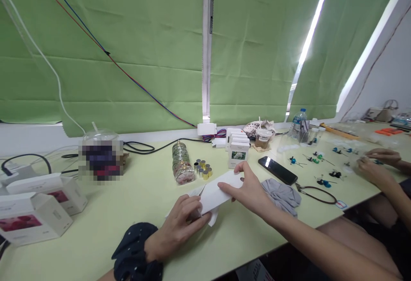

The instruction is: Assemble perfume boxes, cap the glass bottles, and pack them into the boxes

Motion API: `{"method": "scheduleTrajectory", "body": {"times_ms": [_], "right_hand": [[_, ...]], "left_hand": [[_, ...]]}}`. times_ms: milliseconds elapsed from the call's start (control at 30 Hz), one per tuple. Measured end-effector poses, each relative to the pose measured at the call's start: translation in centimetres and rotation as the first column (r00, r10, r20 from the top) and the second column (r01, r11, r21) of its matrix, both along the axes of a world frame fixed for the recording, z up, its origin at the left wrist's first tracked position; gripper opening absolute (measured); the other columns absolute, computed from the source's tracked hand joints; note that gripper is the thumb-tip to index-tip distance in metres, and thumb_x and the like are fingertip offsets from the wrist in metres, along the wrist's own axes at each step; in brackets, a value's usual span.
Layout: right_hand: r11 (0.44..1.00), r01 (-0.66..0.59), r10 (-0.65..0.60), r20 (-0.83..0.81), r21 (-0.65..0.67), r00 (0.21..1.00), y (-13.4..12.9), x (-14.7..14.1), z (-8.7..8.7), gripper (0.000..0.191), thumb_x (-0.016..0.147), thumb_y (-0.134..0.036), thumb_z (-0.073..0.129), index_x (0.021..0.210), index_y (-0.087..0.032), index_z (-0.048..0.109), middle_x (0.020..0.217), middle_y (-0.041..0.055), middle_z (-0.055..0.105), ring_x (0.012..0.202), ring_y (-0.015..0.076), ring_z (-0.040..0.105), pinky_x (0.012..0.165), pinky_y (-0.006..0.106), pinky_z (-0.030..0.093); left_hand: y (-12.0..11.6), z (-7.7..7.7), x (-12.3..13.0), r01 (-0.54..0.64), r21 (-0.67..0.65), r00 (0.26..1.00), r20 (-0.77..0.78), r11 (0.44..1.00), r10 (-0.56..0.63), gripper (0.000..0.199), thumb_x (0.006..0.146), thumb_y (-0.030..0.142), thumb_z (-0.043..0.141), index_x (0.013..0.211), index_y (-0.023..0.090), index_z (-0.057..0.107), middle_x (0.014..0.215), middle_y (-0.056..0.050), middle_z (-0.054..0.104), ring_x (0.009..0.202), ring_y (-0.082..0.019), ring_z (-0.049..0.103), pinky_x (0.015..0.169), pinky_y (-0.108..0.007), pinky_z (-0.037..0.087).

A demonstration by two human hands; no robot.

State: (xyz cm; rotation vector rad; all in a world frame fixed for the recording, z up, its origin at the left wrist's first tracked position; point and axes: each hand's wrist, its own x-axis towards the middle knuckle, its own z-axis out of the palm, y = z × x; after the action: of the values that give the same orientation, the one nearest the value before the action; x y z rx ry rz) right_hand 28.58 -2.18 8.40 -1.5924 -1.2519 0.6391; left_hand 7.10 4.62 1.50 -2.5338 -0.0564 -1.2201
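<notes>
A white folded card box (221,193) is held slantwise above the pale green table (141,204). My left hand (181,225), with a dark dotted scrunchie at its wrist, grips the box's lower left end, where open flaps stick out. My right hand (248,189) pinches the upper right end between thumb and fingers. Just behind the box are several small gold and silver cylinders (205,173) and a row of stacked round clear containers (182,165). Small white boxes with a flower picture (238,154) stand upright behind my right hand.
White boxes (35,221) stand at the left, near a lidded cup (101,135). A phone (278,169), grey cloth (282,195) and dark cord loop (317,194) lie at the right. Another person's hands (372,167) are beside small blue and green parts (317,156).
</notes>
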Motion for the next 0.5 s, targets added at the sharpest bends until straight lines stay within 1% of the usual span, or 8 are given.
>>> {"method": "scheduleTrajectory", "body": {"times_ms": [100, 167, 200, 267, 333, 367, 433, 500], "right_hand": [[0.991, 0.077, -0.095, 0.171, 0.11, 0.981, -0.1, 0.0, -0.4, 0.043, 0.061, -0.044, 0.073, 0.075, -0.023, 0.038, 0.078, -0.0019, 0.047, 0.072, 0.0187, 0.054, 0.063, 0.035, 0.051], [0.986, 0.078, -0.105, 0.186, 0.15, 0.977, -0.2, 0.0, -0.4, 0.041, 0.06, -0.045, 0.073, 0.071, -0.023, 0.041, 0.08, -0.0002, 0.048, 0.078, 0.0208, 0.053, 0.07, 0.037, 0.049], [0.989, 0.051, -0.069, 0.126, 0.138, 0.99, -0.1, 0.1, -0.4, 0.039, 0.062, -0.046, 0.071, 0.07, -0.023, 0.042, 0.081, 0.0007, 0.049, 0.079, 0.021, 0.053, 0.069, 0.037, 0.049], [0.995, -0.056, 0.065, -0.117, 0.08, 0.991, 0.1, 0.4, -0.2, 0.033, 0.068, -0.049, 0.065, 0.071, -0.022, 0.045, 0.081, 0.0021, 0.052, 0.076, 0.0207, 0.054, 0.063, 0.034, 0.049], [0.984, -0.173, 0.18, -0.377, 0.052, 0.909, 0.4, 0.9, 0.0, 0.026, 0.073, -0.046, 0.059, 0.072, -0.021, 0.051, 0.081, 0.0033, 0.056, 0.074, 0.0199, 0.055, 0.058, 0.03, 0.047], [0.977, -0.202, 0.207, -0.46, 0.061, 0.863, 0.6, 1.3, 0.0, 0.021, 0.074, -0.041, 0.058, 0.072, -0.021, 0.055, 0.083, 0.0044, 0.057, 0.076, 0.0197, 0.056, 0.058, 0.029, 0.047], [0.974, -0.205, 0.224, -0.514, 0.095, 0.828, 0.9, 2.1, 0.3, 0.013, 0.068, -0.029, 0.058, 0.071, -0.018, 0.064, 0.097, 0.0075, 0.06, 0.086, 0.0204, 0.056, 0.064, 0.027, 0.046], [0.965, -0.235, 0.263, -0.483, 0.119, 0.835, 0.9, 2.9, 0.6, 0.014, 0.061, -0.02, 0.058, 0.069, -0.018, 0.07, 0.114, 0.0088, 0.058, 0.097, 0.0224, 0.055, 0.07, 0.028, 0.045]], "left_hand": [[-0.1, 0.1, 0.1, -0.009, -0.01, 1.0, -0.01, 1.0, 0.008, 0.026, 0.083, 0.005, 0.059, 0.105, 0.017, 0.065, 0.098, -0.006, 0.058, 0.103, -0.02, 0.055, 0.087, -0.036, 0.049], [-0.3, 0.3, 0.1, -0.015, -0.028, 1.0, -0.014, 0.999, 0.015, 0.025, 0.085, 0.006, 0.057, 0.104, 0.018, 0.065, 0.097, -0.006, 0.059, 0.101, -0.019, 0.056, 0.086, -0.034, 0.05], [-0.3, 0.5, 0.2, -0.015, -0.039, 1.0, -0.012, 0.999, 0.015, 0.025, 0.085, 0.006, 0.056, 0.104, 0.018, 0.065, 0.097, -0.006, 0.06, 0.1, -0.019, 0.056, 0.085, -0.034, 0.05], [-0.4, 0.8, 0.2, -0.009, -0.067, 1.0, -0.003, 0.998, 0.009, 0.025, 0.085, 0.005, 0.055, 0.105, 0.019, 0.065, 0.096, -0.006, 0.06, 0.099, -0.019, 0.056, 0.083, -0.033, 0.051], [-0.5, 1.1, 0.2, -0.006, -0.109, 1.0, 0.011, 0.994, 0.007, 0.027, 0.084, 0.007, 0.056, 0.106, 0.02, 0.065, 0.095, -0.006, 0.061, 0.097, -0.019, 0.057, 0.081, -0.033, 0.051], [-0.5, 1.0, 0.2, -0.005, -0.138, 1.0, 0.022, 0.99, 0.008, 0.027, 0.084, 0.008, 0.057, 0.107, 0.021, 0.065, 0.095, -0.006, 0.062, 0.096, -0.019, 0.057, 0.081, -0.032, 0.052], [-0.4, 0.8, 0.1, 0.001, -0.216, 0.999, 0.044, 0.976, 0.009, 0.028, 0.084, 0.01, 0.058, 0.109, 0.023, 0.065, 0.095, -0.005, 0.063, 0.095, -0.019, 0.058, 0.08, -0.031, 0.052], [-0.3, 0.3, -0.1, -0.003, -0.331, 0.997, 0.073, 0.944, 0.029, 0.028, 0.084, 0.013, 0.059, 0.109, 0.025, 0.065, 0.096, -0.005, 0.062, 0.093, -0.018, 0.059, 0.078, -0.029, 0.053]]}}
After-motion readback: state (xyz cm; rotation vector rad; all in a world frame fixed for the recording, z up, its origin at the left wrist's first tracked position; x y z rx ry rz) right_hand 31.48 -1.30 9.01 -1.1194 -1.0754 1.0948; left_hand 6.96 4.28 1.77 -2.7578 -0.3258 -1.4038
